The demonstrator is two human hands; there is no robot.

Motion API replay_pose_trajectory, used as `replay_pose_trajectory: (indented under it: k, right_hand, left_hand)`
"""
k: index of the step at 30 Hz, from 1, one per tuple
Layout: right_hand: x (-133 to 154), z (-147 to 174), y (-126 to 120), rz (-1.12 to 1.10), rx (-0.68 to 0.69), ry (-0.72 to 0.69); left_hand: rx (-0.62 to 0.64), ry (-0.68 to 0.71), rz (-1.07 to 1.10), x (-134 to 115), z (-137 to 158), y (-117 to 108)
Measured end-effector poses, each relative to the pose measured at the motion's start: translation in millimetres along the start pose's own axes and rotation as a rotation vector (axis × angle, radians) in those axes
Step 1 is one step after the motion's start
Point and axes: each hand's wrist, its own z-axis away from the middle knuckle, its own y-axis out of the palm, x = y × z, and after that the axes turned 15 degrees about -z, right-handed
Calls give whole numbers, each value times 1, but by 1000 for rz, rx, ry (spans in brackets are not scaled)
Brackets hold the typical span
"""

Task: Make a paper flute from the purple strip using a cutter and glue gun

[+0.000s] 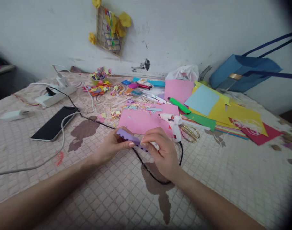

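Note:
A purple strip-like piece with a row of dark dots along its edge (pixel 128 136) is held above the table in front of me. My left hand (pixel 112 143) grips its left part, thumb along the near side. At the right end, my right hand (pixel 160 148) pinches with thumb and fingertips; whether something tiny is between them is hidden. Just beyond lie a pink sheet (pixel 136 123) with small paper bits on it and a white hot glue gun (pixel 175 123). The gun's black cord (pixel 148 171) runs beneath my hands. Gold-handled scissors (pixel 191 133) rest beside the gun.
To the left are a dark tablet-like device (pixel 55 124), a white power strip (pixel 55 95) and a grey cable (pixel 62 137). Coloured paper sheets (pixel 214 108) and a green cutter (pixel 179 105) lie right of centre. A blue bag (pixel 244 73) stands at the back right.

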Motion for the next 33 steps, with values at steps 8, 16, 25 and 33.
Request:
replay_pose_trajectory:
  k: [8, 16, 25, 33]
  right_hand:
    - [2, 2, 6, 138, 72, 21]
    - [-4, 1, -1, 273, 363, -46]
    - [0, 0, -6, 62, 2, 100]
    - [-8, -1, -13, 96, -142, 222]
  left_hand:
    - [0, -5, -4, -5, 3, 5]
    - [-3, 56, -119, -5, 5, 3]
    - [38, 13, -34, -8, 5, 3]
    - [52, 6, 29, -6, 3, 1]
